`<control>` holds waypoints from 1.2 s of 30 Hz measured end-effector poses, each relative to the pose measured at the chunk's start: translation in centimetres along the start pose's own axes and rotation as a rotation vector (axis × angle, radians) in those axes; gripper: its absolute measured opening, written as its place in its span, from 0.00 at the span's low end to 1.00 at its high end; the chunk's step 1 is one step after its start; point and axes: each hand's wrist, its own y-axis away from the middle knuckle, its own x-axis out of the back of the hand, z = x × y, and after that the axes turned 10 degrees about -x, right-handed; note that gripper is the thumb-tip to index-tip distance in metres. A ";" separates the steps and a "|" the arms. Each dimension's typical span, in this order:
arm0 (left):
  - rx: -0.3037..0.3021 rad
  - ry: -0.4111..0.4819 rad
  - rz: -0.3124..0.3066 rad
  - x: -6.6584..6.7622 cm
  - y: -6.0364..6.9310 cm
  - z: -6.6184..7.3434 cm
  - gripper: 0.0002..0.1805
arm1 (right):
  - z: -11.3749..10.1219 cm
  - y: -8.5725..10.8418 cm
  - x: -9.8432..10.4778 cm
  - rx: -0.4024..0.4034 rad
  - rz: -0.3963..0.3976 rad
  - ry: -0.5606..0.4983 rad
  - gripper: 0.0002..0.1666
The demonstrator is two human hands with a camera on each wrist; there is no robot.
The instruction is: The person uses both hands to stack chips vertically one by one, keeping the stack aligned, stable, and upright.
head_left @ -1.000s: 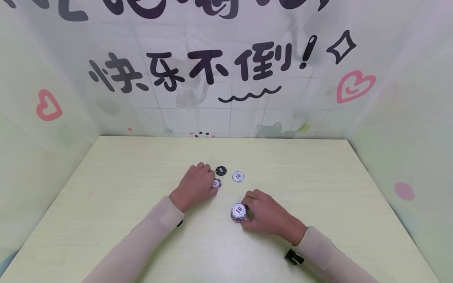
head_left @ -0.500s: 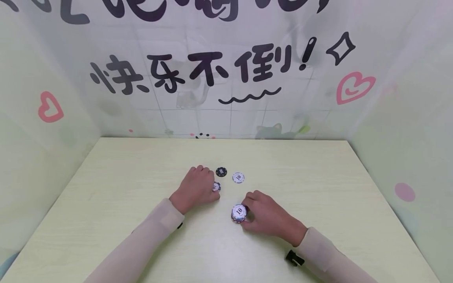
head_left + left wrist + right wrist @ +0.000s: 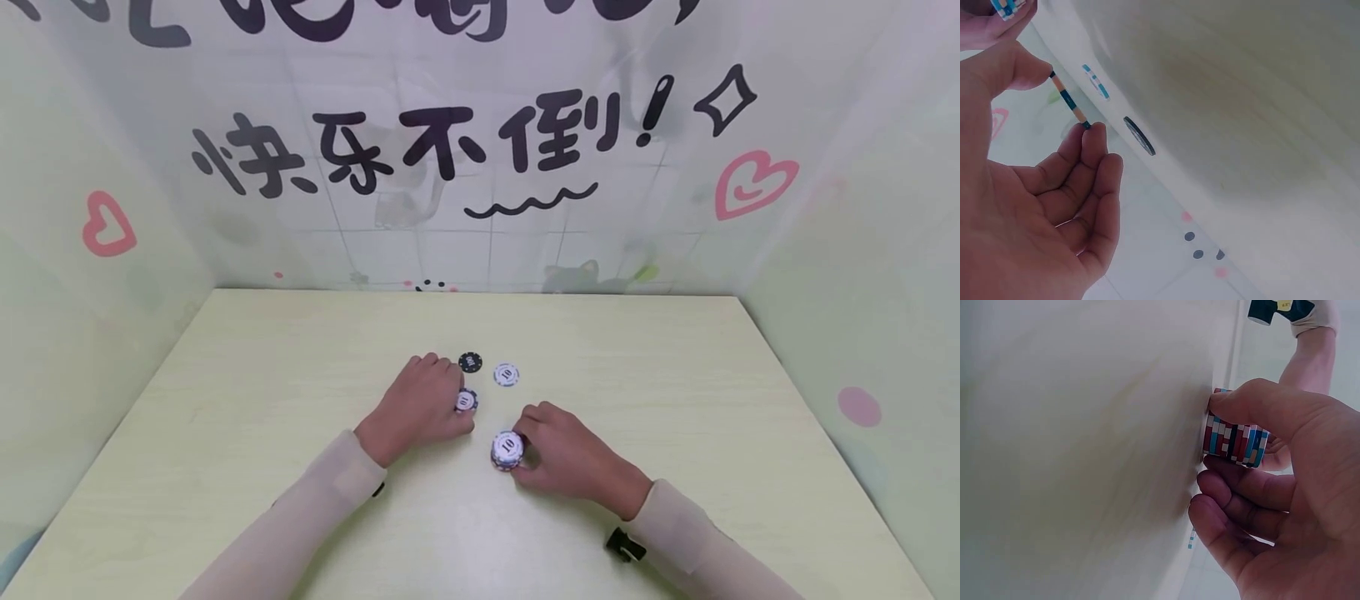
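My left hand point(image 3: 420, 407) pinches one dark-edged poker chip point(image 3: 466, 400) between thumb and fingertips; in the left wrist view that chip point(image 3: 1070, 99) is edge-on and lifted off the table. My right hand point(image 3: 570, 452) holds the side of a stack of poker chips point(image 3: 507, 450), topped by a white chip marked 10. The right wrist view shows the stack point(image 3: 1235, 439) with red, blue, white and black edges between thumb and fingers. A black chip point(image 3: 470, 362) lies flat beyond the left fingers, and a white chip point(image 3: 506, 375) marked 10 lies right of it.
The pale wooden table point(image 3: 637, 358) is enclosed by a printed sheet point(image 3: 480, 250) at the back and sides. A black clip-like device point(image 3: 625, 546) hangs under the right sleeve.
My left hand, pinching the chip, has shifted slightly right and toward me, closer to the stack. My right hand and its stack stay in place.
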 end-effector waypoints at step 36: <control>-0.167 0.118 0.133 2.5 1.1 4.0 0.16 | -0.1 0.0 0.0 -0.017 -0.017 -0.048 0.17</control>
